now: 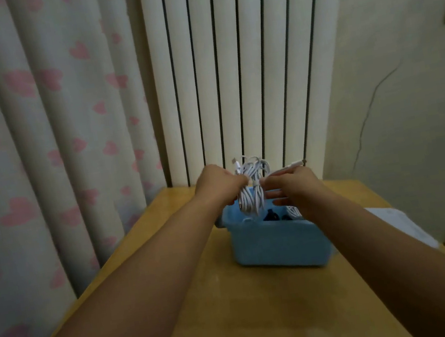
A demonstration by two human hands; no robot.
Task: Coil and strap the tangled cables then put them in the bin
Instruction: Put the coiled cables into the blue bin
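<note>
Both arms stretched out over the wooden desk [196, 310]. Left hand [216, 183] has its fingers curled tight round the middle of a white cable bundle [253, 187], gripping it upright just above the blue plastic bin [278, 243]. Loops of the coil stick up above the left fingers and hang down below them, lower ends dipping toward the bin's open top; can't tell if they touch the rim.

Right hand [293, 186] is just beside the bundle, on its right. Thumb and forefinger pinch at the bundle's waist, where a pale band seems to sit, too small to be sure. Other right fingers spread loosely, straight-ish, pointing left. A loose cable end w/ a connector [295, 163] pokes out up and to the right, above the right fingers.

Inside the bin, below both hands: some dark item [271, 215] and another white coil [294, 211] under the right hand, partly hidden.

Bin sits near the desk's far edge. Behind: white ribbed radiator [229, 66], heart-print curtain [35, 124] to the left, cream wall [405, 83] w/ a crack to the right. White cloth-like thing [403, 225] at the desk's right edge, beside the right forearm.
</note>
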